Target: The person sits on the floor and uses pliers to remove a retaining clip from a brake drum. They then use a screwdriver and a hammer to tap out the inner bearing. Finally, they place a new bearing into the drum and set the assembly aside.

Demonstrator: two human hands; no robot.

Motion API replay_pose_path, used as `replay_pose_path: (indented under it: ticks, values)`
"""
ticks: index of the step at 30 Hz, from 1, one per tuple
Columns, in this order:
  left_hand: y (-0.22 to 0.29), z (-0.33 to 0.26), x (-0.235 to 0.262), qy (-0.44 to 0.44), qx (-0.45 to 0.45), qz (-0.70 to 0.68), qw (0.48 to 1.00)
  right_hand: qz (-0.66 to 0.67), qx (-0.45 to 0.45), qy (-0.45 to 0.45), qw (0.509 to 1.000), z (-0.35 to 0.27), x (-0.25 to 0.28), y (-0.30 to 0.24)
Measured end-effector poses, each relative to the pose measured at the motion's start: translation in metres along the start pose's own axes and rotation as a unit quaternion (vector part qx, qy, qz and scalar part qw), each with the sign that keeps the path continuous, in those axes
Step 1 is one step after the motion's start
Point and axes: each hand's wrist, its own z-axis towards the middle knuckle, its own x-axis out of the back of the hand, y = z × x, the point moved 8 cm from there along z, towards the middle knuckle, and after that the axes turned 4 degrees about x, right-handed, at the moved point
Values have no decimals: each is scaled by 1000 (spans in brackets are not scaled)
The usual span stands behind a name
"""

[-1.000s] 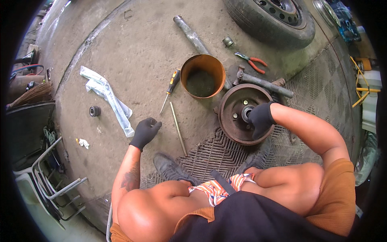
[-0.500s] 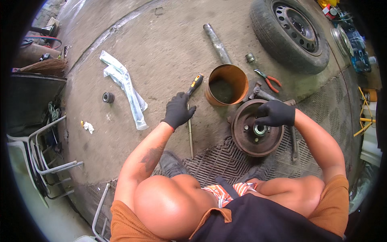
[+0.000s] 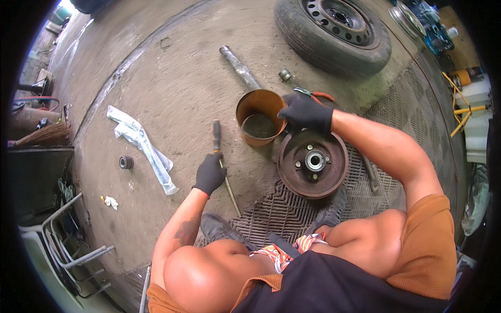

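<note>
Screwdriver [image 3: 221, 166] lies on the concrete floor [image 3: 172, 78], long axis running 12-to-6: handle at 12, shaft tip at 6. Left hand [image 3: 210, 173] sits on its middle, gloved fingers curled down over the shaft; whether they clamp it, can't tell. Right hand [image 3: 305, 112] is well apart at 2 o'clock, fingers bent on the rusty can [image 3: 259, 122] rim, just above the brake drum [image 3: 312, 164]. Left is nearer.

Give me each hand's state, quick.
Left hand: closed on the screwdriver lying on the ground.
Right hand: at the rusty can's rim; grip cannot be told.
</note>
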Motion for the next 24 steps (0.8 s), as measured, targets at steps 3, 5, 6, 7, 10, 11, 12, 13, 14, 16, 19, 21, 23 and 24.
replay_pose_path:
  ticks: [3, 5, 6, 7, 10, 11, 12, 13, 14, 16, 19, 21, 23, 24]
  values:
    - [-14, -6, -1, -1, 28, -9, 1000, 56, 74, 35, 995, -21, 32, 24]
    - [-33, -11, 1, 23, 34, -16, 999, 156, -20, 43, 987, -37, 60, 22]
    - [-38, -14, 4, -2, 57, -17, 998, 216, -103, 45, 970, -51, 77, 20]
    - [-41, -17, 4, -28, 82, -19, 996, 246, -128, 72, 958, -60, 94, 20]
    - [-30, -11, 2, -34, 99, 43, 994, 234, -175, 154, 944, -95, 152, 26]
    - [-32, -12, 4, -29, 104, 51, 993, 221, -184, 157, 945, -101, 159, 33]
    - [-35, -12, 4, -16, 99, 32, 994, 209, -192, 159, 946, -106, 166, 39]
    - [-40, -8, 2, -2, 94, 10, 996, 194, -200, 162, 946, -111, 176, 48]
    - [-40, -4, -2, 11, 85, -13, 996, 172, -251, 149, 941, -118, 179, 80]
    - [-40, 1, -10, 37, 100, -68, 992, 67, -173, 163, 969, -131, 166, 134]
    - [-45, -5, -7, 68, 139, -90, 984, 190, -268, 269, 905, -138, 154, 161]
    - [-46, -8, -5, 73, 151, -88, 982, 274, -333, 316, 845, -146, 148, 174]
    - [-41, -7, -2, 69, 147, -86, 983, 281, -330, 326, 841, -161, 157, 192]
    - [-38, -7, -1, 62, 150, -59, 985, 285, -336, 327, 836, -169, 160, 201]
